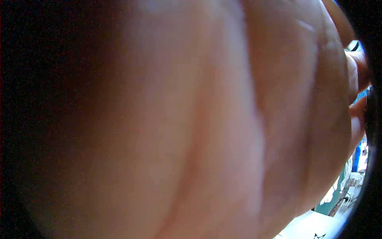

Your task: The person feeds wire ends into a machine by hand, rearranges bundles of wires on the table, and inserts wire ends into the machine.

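Note:
A hand (pixel 223 127) pressed close to the camera fills nearly the whole head view, blurred, with broad skin creases running up and down. Its fingers (pixel 357 119) show in part along the right rim, with small gaps of light between them. Whether this is my left or my right hand cannot be told, since no wrist or forearm shows. Nothing held can be made out. Whatever lies behind the palm is hidden, and a second hand cannot be picked out.
Past the hand at the lower right, a white surface (pixel 308 226) carries a black outline mark. Beyond it are a teal-green patch (pixel 328 205), a dark cable (pixel 345 198) and something bright blue (pixel 356 158), all small and bent by the rim.

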Available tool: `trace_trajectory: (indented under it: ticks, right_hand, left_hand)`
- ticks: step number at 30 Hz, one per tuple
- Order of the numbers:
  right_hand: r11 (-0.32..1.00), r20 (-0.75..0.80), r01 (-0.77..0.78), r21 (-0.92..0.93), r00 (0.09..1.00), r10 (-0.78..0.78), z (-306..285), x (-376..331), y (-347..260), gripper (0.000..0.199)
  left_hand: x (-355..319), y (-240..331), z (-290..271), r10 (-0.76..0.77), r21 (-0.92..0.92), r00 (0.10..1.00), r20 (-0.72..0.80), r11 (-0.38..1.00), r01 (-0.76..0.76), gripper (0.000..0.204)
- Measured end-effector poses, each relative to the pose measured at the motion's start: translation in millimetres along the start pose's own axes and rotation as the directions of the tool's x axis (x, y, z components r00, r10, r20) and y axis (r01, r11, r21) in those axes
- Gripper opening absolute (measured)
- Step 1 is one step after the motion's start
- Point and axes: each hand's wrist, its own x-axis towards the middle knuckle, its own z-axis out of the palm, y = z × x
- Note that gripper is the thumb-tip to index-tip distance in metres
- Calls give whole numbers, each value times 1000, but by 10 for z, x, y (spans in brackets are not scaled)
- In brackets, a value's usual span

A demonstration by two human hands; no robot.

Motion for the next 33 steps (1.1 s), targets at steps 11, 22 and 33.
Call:
trace_trajectory:
  ticks: [11, 22, 33]
  right_hand:
    - [726, 131, 586, -360, 802, -582, 69, -321, 14, 28]
    - [808, 251, 314, -498, 944, -213, -92, -512, -544, 23]
    - [853, 237, 276, -443, 954, -186, 218, -470, -407, 20]
  left_hand:
    - [189, -319, 278, -10, -2, 999, 38, 1000, 10, 65]
    - [374, -493, 255, 13, 27, 997, 74, 1000, -15, 65]
    - [96, -403, 396, -4, 39, 993, 116, 999, -1, 65]
